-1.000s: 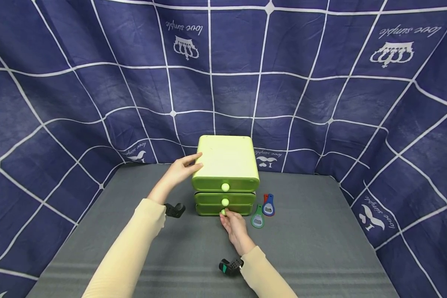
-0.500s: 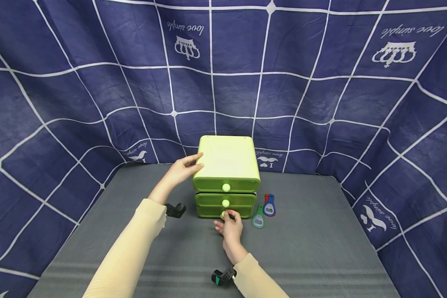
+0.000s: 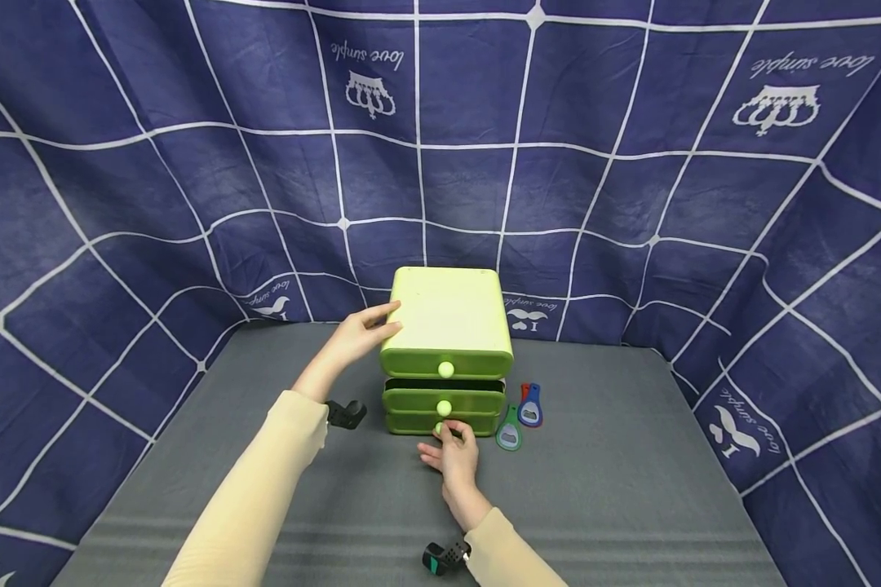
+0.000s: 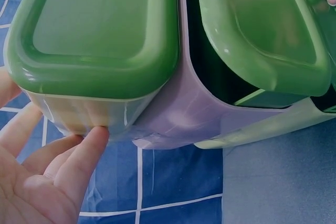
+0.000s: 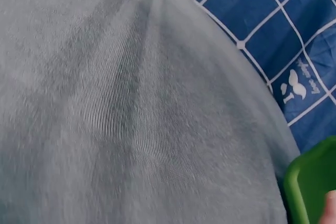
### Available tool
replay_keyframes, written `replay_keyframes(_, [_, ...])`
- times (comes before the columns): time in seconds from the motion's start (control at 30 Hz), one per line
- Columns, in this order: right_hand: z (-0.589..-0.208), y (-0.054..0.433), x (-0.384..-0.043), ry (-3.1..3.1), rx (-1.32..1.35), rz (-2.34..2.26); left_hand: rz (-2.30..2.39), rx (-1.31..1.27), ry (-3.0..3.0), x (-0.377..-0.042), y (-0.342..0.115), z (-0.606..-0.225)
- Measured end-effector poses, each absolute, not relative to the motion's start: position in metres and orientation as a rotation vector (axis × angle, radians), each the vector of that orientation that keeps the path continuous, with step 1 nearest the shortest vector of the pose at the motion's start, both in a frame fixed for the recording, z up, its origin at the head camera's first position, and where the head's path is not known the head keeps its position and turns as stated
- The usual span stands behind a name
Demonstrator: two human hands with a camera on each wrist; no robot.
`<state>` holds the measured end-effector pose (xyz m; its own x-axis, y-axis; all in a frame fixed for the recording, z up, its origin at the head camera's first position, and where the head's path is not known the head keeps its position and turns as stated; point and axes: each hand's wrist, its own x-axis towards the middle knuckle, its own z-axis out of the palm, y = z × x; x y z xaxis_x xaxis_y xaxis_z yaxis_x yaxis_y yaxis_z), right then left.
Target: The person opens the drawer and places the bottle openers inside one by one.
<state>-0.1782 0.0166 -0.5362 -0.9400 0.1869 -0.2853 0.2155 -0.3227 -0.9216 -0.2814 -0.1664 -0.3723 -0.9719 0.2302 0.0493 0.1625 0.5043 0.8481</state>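
Observation:
A light-green cabinet (image 3: 448, 310) with stacked green drawers stands on the grey table. My left hand (image 3: 357, 333) rests against its upper left side, and in the left wrist view extended fingers (image 4: 89, 153) touch the top unit's side. My right hand (image 3: 457, 461) pinches the bottom drawer's round knob (image 3: 439, 427) between thumb and fingertips, its other fingers spread. The middle drawer (image 3: 411, 400) stands partly out, with a dark gap above its front. The bottom drawer (image 3: 404, 423) is also out a little. Flush with its unit is the top drawer (image 3: 411, 363).
Right of the cabinet lie bottle openers: a green one (image 3: 510, 432), a blue one (image 3: 530, 408) and a red one (image 3: 524, 390) partly under the blue. A navy, white-lined curtain (image 3: 455, 187) hangs behind the table (image 3: 602, 456) and at both sides.
The bottom and middle drawers have slid out toward me, widening the gap over the middle one. My right hand has moved back with the knob and turned; the left hand stays put.

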Motion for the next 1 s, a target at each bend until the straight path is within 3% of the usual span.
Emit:
replay_keyframes(0.37, [-0.508, 0.034, -0.169, 2.32, 0.413, -2.076, 1.498, 0.354, 2.653, -0.281, -0.166, -0.372])
replay_keyframes(0.57, [-0.495, 0.043, -0.179, 2.255, 0.262, -2.08, 1.484, 0.344, 2.653, -0.283, -0.167, -0.373])
replay_keyframes(1.0, [-0.484, 0.044, -0.188, 2.141, 0.284, -2.178, 1.502, 0.336, 2.655, -0.281, -0.166, -0.372])
